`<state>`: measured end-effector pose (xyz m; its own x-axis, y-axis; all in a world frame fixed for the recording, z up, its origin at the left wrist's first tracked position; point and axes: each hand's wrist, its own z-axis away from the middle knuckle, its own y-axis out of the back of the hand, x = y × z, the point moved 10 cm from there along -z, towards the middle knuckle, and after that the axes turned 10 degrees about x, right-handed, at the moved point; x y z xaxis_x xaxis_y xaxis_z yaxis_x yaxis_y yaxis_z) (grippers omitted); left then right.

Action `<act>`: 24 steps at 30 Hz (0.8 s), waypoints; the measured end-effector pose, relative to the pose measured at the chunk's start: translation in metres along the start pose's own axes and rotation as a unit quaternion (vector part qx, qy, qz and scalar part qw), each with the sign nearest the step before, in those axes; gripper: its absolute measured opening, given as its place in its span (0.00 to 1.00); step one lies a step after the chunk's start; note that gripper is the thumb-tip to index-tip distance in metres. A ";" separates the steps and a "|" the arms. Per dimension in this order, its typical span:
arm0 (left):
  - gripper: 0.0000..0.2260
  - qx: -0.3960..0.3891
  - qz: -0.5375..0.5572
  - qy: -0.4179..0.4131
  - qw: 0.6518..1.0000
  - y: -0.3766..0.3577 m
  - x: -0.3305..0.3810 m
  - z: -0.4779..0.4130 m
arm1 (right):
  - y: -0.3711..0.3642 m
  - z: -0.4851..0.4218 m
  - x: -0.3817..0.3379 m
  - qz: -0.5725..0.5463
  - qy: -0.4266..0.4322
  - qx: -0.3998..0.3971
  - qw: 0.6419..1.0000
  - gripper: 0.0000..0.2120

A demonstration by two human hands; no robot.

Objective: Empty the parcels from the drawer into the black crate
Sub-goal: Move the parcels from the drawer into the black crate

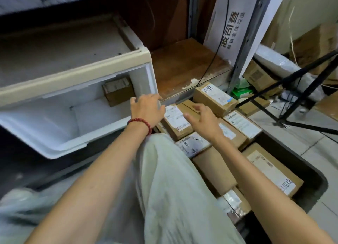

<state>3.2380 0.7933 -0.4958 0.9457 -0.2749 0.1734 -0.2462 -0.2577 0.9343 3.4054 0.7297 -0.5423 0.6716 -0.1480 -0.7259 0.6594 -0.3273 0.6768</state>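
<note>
The white plastic drawer (60,148) stands pulled out at the left, with one brown parcel (118,92) lying against its back right corner. My left hand (146,109), a red bead bracelet on its wrist, rests on the drawer's front right corner with fingers spread, holding nothing. My right hand (203,119) hovers open just above the cardboard parcels (214,97) piled in the black crate (311,176) at the right. Several labelled boxes fill the crate, and my knee in pale trousers hides its left side.
A wooden shelf (186,66) lies behind the crate. A white printed carton (232,30) leans on a metal post. A black tripod (300,101) stands at the right on the tiled floor, with more cartons (259,75) and a green packet (241,92) behind it.
</note>
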 end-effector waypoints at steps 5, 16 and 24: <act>0.18 0.002 -0.052 0.094 0.994 0.037 -0.101 0.047 | -0.060 -0.007 -0.119 -0.006 0.138 -0.088 0.986 0.23; 0.22 -0.010 -0.110 0.235 0.966 0.079 -0.222 0.147 | -0.177 0.068 -0.148 0.007 0.156 -0.246 0.957 0.27; 0.22 -0.016 -0.120 0.171 0.978 0.079 -0.225 0.091 | -0.185 0.036 -0.157 0.001 0.167 -0.209 0.964 0.27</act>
<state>2.9860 0.7502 -0.4892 0.9925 0.1167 0.0359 -0.0061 -0.2466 0.9691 3.1657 0.7798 -0.5575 0.6986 0.1832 -0.6917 0.6894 0.0867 0.7192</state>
